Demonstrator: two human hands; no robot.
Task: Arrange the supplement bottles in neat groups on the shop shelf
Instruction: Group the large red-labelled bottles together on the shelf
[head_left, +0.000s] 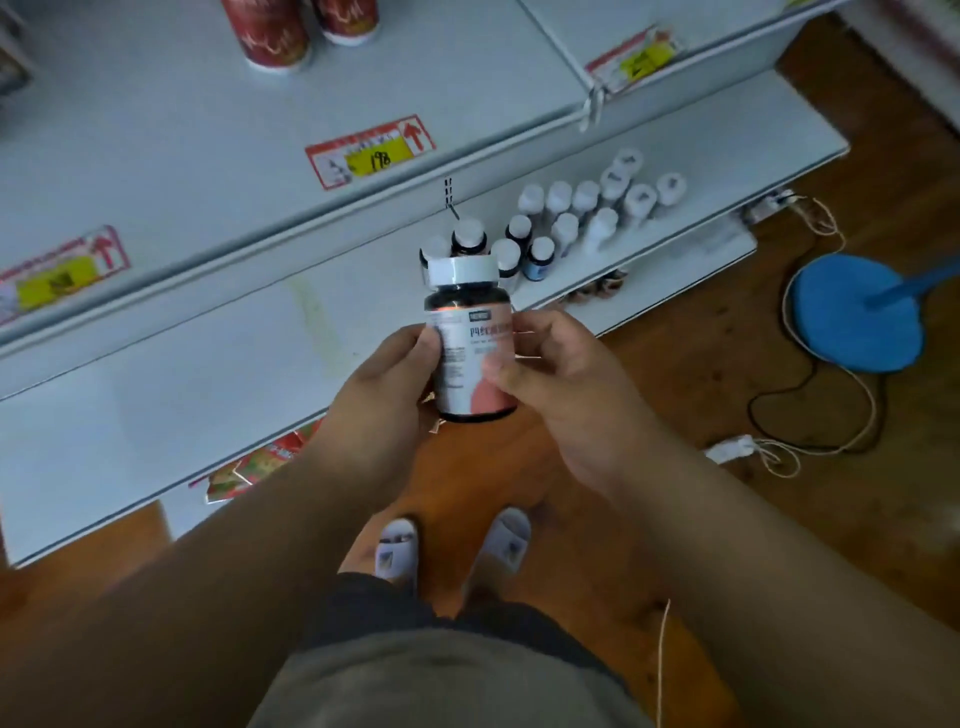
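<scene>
A dark supplement bottle (470, 340) with a white cap and a white-and-salmon label is upright in front of me, above the shelf's front edge. My left hand (387, 382) grips its left side and my right hand (553, 382) holds its right side, thumb across the label. On the lower white shelf (218, 384) behind it stand several dark white-capped bottles (511, 252), and further right a cluster of all-white bottles (605, 205).
The upper shelf (171, 130) carries two red canisters (275, 31) at the back and red-yellow price tags (371, 150) along its lip. A blue round stand base (857, 312), cords and a power strip (730, 449) lie on the wooden floor at right. My slippered feet (452, 545) stand below.
</scene>
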